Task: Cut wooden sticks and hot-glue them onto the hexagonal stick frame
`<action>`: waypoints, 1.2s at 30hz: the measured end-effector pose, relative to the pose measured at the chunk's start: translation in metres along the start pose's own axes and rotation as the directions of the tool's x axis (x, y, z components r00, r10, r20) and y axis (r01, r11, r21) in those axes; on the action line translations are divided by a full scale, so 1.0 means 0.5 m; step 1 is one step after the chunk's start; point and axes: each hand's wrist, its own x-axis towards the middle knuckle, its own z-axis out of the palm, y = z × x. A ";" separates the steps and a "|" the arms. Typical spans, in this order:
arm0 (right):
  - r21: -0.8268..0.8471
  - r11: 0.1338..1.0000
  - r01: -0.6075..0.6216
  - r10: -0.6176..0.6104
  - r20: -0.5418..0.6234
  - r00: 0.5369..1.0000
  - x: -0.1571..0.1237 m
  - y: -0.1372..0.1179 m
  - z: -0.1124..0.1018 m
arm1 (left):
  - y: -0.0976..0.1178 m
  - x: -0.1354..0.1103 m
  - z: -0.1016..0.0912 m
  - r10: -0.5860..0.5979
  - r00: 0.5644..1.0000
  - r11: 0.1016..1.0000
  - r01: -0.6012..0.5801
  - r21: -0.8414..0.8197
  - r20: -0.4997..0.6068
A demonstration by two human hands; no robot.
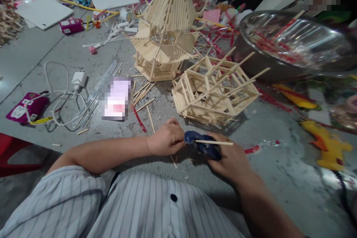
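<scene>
My right hand (230, 160) is wrapped round a dark blue glue gun (205, 147) low at the centre. My left hand (166, 138) pinches a thin wooden stick (214, 142) that lies across the gun's tip. Just beyond the hands stands a low open frame of sticks (214, 91). Behind it rises a tall stick tower with a cone roof (166, 26).
Loose sticks (145, 98) and red wrappers (139, 119) litter the grey floor. A white charger with cable (78, 79) and a purple power strip (26, 107) lie at left. A steel bowl (295, 44) sits at right, yellow objects (329, 147) below it. A red stool edge (11, 152) is at far left.
</scene>
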 end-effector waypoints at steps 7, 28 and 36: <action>-0.021 1.000 -0.009 0.009 0.021 1.000 0.005 -0.018 -0.012 | 0.000 -0.005 -0.001 0.027 0.998 0.998 -0.030 -0.047 -0.058; 0.087 0.983 0.161 -0.156 -0.060 0.986 -0.008 0.017 0.005 | 0.018 0.009 -0.013 -0.086 0.993 0.936 0.108 -0.334 0.080; 0.209 0.962 0.177 -0.185 0.020 0.982 -0.007 0.015 -0.003 | 0.043 0.020 -0.038 -0.237 0.851 0.465 0.523 -0.714 0.469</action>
